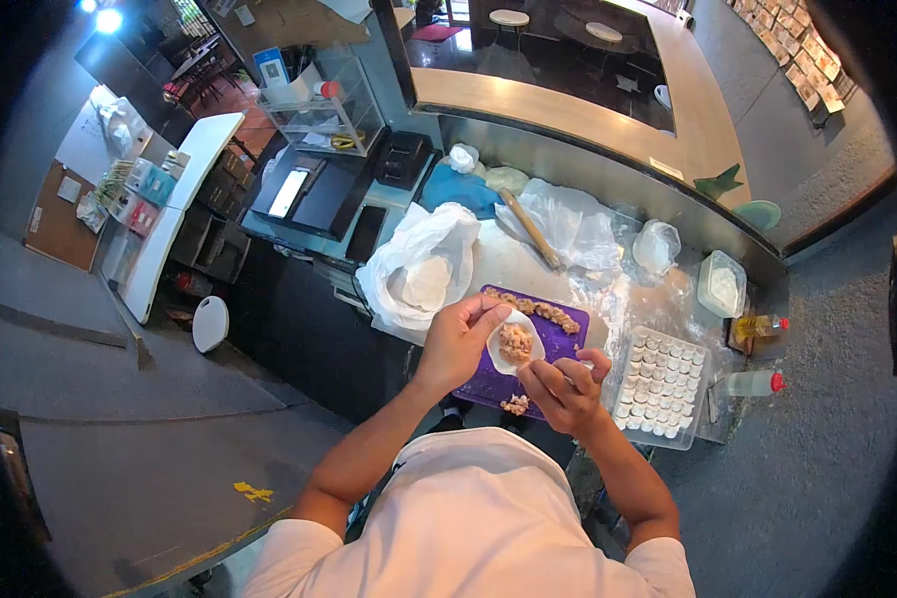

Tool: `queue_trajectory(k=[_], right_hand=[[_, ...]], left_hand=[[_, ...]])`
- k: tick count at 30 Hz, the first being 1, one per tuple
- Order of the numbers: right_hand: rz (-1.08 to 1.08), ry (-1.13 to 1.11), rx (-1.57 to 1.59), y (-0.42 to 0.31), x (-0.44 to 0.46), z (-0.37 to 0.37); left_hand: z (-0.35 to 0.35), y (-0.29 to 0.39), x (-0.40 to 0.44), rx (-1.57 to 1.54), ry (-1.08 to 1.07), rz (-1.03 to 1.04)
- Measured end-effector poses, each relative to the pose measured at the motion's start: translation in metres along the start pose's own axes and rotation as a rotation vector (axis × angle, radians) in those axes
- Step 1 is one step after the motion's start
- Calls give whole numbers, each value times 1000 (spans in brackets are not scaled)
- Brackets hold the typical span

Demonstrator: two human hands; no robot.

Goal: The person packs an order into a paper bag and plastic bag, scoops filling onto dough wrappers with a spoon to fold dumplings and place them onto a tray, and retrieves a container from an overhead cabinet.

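Between my two hands, a round white dough wrapper lies open with a mound of minced filling on it. My left hand pinches its upper left edge between thumb and fingers. At the lower right edge, the fingertips of my right hand are closed on the wrapper, other fingers curled. Beneath both hands is a purple cutting board, with a row of filling along its far side and a small heap near its front edge.
Right of the board stands a tray of small white dough pieces. Farther back are a rolling pin, a plastic bag of white powder and a tub of white powder. Two red-capped bottles, one clear, one yellow, stand at the right edge.
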State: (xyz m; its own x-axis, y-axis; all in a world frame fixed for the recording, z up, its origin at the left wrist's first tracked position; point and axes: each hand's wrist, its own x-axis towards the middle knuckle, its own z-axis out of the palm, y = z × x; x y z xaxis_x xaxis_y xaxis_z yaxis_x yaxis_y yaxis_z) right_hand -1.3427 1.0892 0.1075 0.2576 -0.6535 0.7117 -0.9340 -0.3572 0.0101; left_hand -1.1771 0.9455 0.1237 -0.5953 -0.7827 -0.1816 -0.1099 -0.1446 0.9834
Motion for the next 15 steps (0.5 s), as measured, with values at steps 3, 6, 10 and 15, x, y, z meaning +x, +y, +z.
queue_trajectory(k=[3, 6, 10, 15], right_hand=[[70, 11, 34, -2, 14, -11], [205, 80, 150, -4, 35, -18], [437, 184, 396, -9, 65, -20], [635, 162, 551, -11, 78, -23]], left_hand=[[7, 11, -10, 52, 2, 171], [19, 21, -25, 3, 18, 209], [20, 43, -40, 27, 23, 193], [15, 47, -45, 15, 67, 320]])
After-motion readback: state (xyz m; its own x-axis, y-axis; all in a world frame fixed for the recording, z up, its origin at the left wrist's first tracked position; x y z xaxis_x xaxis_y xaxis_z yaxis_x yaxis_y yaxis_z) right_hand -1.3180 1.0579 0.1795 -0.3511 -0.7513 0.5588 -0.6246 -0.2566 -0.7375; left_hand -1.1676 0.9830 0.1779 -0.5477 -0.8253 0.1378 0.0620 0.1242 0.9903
